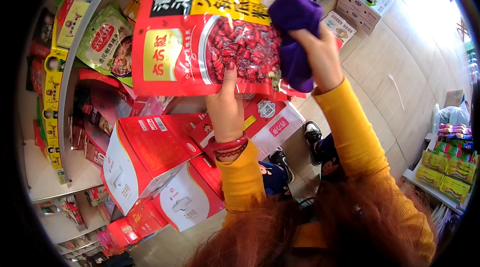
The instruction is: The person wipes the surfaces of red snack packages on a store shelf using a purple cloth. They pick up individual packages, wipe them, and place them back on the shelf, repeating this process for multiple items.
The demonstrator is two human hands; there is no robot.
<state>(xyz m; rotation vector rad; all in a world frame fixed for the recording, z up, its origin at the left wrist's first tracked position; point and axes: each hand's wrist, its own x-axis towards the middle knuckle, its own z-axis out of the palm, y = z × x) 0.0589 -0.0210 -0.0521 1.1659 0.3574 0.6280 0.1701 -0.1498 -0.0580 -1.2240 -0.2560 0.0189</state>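
A large red plastic food packet [168,23], printed with a bowl of red chillies, is held up in front of me. My left hand [225,105] grips its lower edge, the thumb lying across the printed front and the fingers hidden behind. At the packet's right edge, my right hand [318,53] holds a bunched purple cloth [296,11], which touches the packet's side. The right fingers are partly hidden by the cloth. Behind the packet at the left, a green food packet [97,38] leans on the shelf.
Shelves with a curved metal edge [75,60] and packets stand at the left. Red and white cartons [150,154] are stacked below my left hand. More cartons [360,4] sit on the tiled floor [378,64] at the upper right. A low rack [416,173] holds yellow packets at the right.
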